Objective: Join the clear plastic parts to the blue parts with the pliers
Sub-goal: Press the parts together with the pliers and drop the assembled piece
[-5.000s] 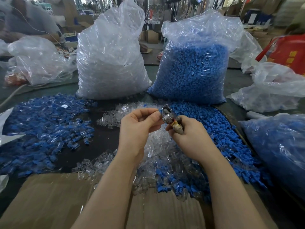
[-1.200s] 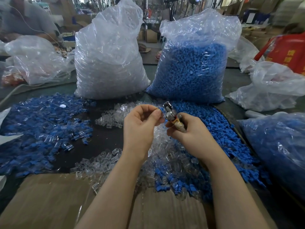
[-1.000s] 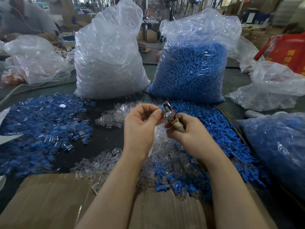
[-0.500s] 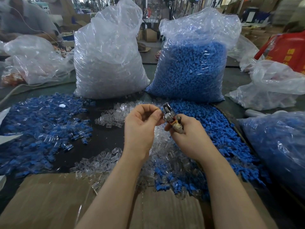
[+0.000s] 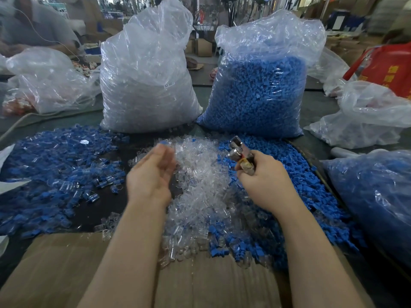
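My left hand [image 5: 151, 174] has left the pliers [image 5: 239, 152] and now hangs blurred, fingers loosely spread, above the clear plastic parts [image 5: 200, 192] on the worktop [image 5: 315, 107]. My right hand [image 5: 264, 181] still grips the pliers beside the blue parts [image 5: 311, 187].

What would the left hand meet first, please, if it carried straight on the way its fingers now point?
Probably the pile of loose clear parts just beyond the left hand, whose blurred fingers point forward and slightly right; depth is unclear.
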`<state>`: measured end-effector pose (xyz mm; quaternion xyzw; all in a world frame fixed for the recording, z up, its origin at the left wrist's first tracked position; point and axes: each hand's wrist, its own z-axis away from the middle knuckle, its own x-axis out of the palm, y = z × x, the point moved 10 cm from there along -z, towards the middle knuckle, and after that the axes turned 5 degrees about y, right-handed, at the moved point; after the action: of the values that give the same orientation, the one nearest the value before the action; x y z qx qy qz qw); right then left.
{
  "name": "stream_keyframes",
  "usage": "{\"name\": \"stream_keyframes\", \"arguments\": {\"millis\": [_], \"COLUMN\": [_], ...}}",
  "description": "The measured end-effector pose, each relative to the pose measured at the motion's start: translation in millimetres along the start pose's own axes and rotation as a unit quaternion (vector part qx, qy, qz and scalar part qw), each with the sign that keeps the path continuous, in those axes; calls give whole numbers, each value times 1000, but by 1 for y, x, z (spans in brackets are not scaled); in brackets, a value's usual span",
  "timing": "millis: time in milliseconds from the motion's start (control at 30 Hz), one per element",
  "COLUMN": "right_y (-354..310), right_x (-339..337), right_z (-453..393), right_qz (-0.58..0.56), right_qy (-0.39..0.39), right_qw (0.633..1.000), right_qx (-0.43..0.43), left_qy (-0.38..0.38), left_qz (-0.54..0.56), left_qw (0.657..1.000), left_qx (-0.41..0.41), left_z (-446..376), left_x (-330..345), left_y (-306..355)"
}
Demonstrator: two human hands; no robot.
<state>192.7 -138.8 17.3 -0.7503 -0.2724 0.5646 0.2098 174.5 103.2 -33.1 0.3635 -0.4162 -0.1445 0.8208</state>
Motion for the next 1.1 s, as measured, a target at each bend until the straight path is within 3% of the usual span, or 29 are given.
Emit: {"name": "stream_keyframes", "arguments": {"millis": [100,200,367,467,533,600,633,700,767,867,900,967,1100], "right_y": [16,28,45,50,51,53,55,58,61,60,59,56,55], "right_x": [-4,-7,-16,-17,-17,-15,-13,-9,-5,-2,-1,-2,-1], "right_z": [-2,-3,-2,-1,0,2,4,6,9,11,11,11,10], "right_qz": [35,83,135,152,163,177,185,196,208,221,223,230,235], "right_qy": [6,1,14,8,-2,-20,-32,-58,-82,-87,-82,-66,-55], "right_qw": [999,995,986,982,979,975,972,967,960,956,956,957,957], "right_qx": [31,54,96,115,124,132,138,154,168,174,172,165,158], "left_qy": [98,147,178,162,130,88,60,-10,-83,-134,-144,-146,-122], "left_qz": [156,251,382,374,264,30,-109,-358,-533,-701,-728,-741,-729], "left_qw": [982,955,906,913,956,995,990,922,816,649,615,596,616], "left_qx": [-41,-58,-42,-23,-15,22,59,148,210,261,267,273,272], "left_z": [-17,-28,-36,-38,-40,-40,-38,-29,-19,-13,-11,-9,-7], "left_x": [-39,-67,-89,-87,-78,-62,-51,-24,1,18,21,23,20], "left_y": [12,20,31,34,37,43,46,45,28,-1,-7,-10,-2]}}
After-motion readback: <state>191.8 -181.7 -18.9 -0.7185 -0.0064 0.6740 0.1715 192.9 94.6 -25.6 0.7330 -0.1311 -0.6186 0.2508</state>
